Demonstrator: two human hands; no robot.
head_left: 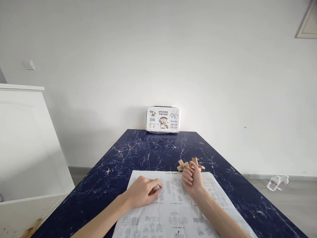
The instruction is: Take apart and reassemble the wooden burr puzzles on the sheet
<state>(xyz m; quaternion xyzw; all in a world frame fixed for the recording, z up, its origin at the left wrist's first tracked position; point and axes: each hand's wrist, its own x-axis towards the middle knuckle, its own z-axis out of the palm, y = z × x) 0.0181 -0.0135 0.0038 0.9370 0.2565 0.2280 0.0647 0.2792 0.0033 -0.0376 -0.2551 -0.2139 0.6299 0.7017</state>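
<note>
My right hand [192,180] is curled around a wooden puzzle [190,164] made of crossed light-wood bars, holding it upright at the far edge of a printed instruction sheet [173,211]. The bars stick out above my fingers. My left hand [145,191] rests on the sheet with its fingers bent loosely, fingertips touching the paper and nothing visible in them. The sheet shows rows of small diagrams and lies on a dark blue marble-patterned table [148,152].
A white case [162,119] with cartoon travel pictures stands at the table's far end against the wall. A white cabinet [24,138] stands at left. A plastic water bottle [274,182] lies on the floor at right.
</note>
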